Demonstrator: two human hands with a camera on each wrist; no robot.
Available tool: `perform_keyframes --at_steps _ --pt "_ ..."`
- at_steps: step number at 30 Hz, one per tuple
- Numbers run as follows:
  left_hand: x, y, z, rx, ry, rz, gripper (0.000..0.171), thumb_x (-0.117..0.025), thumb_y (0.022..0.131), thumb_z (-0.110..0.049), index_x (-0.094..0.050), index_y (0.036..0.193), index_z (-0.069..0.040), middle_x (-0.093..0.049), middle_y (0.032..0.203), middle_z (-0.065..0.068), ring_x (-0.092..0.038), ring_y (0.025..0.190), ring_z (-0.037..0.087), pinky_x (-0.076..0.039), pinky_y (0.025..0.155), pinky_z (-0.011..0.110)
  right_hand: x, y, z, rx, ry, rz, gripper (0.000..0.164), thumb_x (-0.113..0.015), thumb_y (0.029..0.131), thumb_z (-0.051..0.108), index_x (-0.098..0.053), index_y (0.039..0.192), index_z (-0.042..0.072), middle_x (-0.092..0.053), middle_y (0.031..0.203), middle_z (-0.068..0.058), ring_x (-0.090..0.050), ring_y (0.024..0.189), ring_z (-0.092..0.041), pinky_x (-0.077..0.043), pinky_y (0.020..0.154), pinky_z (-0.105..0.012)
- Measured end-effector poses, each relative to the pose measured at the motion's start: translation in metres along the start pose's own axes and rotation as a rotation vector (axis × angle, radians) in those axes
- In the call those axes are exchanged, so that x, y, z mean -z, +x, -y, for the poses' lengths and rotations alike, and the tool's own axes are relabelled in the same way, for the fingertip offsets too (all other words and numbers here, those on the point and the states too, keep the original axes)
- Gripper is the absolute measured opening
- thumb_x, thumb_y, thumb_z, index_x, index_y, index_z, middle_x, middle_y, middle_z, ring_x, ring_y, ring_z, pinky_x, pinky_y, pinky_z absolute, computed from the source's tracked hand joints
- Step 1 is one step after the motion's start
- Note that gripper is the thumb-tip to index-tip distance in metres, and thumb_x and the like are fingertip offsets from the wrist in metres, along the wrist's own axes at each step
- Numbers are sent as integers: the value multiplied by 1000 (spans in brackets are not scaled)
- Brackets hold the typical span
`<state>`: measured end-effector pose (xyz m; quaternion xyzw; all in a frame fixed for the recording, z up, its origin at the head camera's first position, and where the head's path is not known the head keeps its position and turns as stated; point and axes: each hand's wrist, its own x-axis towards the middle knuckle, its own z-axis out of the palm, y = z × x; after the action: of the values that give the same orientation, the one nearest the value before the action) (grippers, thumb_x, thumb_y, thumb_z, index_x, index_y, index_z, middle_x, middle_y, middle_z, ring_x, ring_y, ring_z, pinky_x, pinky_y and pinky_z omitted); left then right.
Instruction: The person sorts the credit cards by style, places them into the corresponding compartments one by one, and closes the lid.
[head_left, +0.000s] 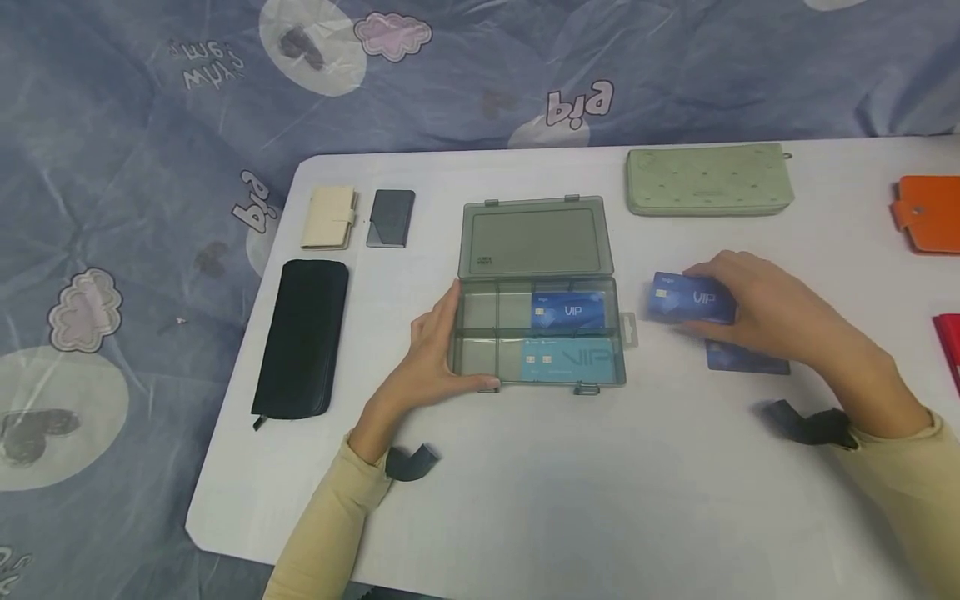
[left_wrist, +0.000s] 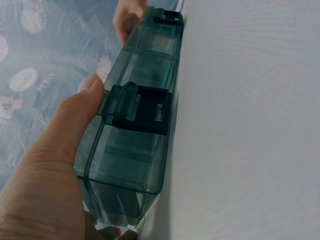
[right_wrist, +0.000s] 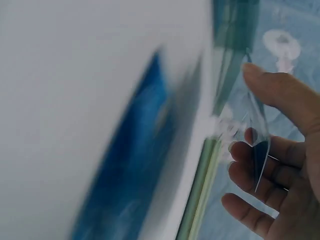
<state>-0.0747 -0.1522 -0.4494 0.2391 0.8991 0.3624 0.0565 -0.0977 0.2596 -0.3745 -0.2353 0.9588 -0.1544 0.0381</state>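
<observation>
A translucent grey-green plastic compartment box (head_left: 477, 355) lies on the white table, its lid (head_left: 536, 238) swung back. A dark blue VIP card (head_left: 568, 310) lies in its upper row, light blue cards (head_left: 570, 360) in the lower. My left hand (head_left: 420, 358) holds the box's left side, thumb at the front edge near a latch (left_wrist: 142, 110). Right of the box, my right hand (head_left: 768, 310) pinches a blue VIP card (head_left: 692, 298) between thumb and fingers, above the table. Another blue card (head_left: 748, 360) lies partly hidden under that hand; it is blurred in the right wrist view.
On the left lie a black zip wallet (head_left: 302, 337), a cream card holder (head_left: 327, 218) and a dark grey card case (head_left: 391, 218). A green wallet (head_left: 708, 179) lies behind the right hand. Orange (head_left: 933, 212) and red (head_left: 951, 342) items sit at the right edge.
</observation>
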Motion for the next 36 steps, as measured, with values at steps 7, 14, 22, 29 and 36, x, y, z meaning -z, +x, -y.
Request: perform_keyframes --at_steps 7,14,22,29,36 --pt "0 0 0 2 7 -3 132 -77 60 -60 9 150 -16 -2 157 -1 -13 141 15 -13 104 44 -4 32 42 200 59 -90 61 -84 63 32 -61 112 5 -61 98 -5 -51 90 -19 -39 77 -39" --pt "-1 0 0 12 -13 -3 132 -76 60 -63 10 150 -17 -2 157 -2 -13 141 14 -13 105 43 -23 61 69 357 86 -93 61 -82 66 39 -62 110 2 -58 103 -5 -49 91 -19 -38 75 -36" --pt "-1 -1 1 12 4 2 133 -74 60 -66 10 149 -16 -1 157 0 -11 142 15 -12 106 43 -36 71 69 375 64 -76 64 -81 66 43 -62 111 2 -58 105 -6 -51 95 -22 -40 76 -38" --pt "-1 -3 1 13 -1 -4 132 -75 60 -64 9 150 -16 -2 157 1 -12 141 16 -13 106 43 -36 57 61 383 63 -95 67 -81 66 42 -61 117 3 -56 113 -7 -50 102 -23 -40 83 -39" --pt "-1 -2 1 8 6 -1 131 -74 61 -65 10 149 -18 -1 157 -1 -11 142 15 -12 106 43 -16 8 16 214 93 -96 61 -85 64 29 -61 116 9 -58 111 -2 -49 106 -20 -36 90 -38"
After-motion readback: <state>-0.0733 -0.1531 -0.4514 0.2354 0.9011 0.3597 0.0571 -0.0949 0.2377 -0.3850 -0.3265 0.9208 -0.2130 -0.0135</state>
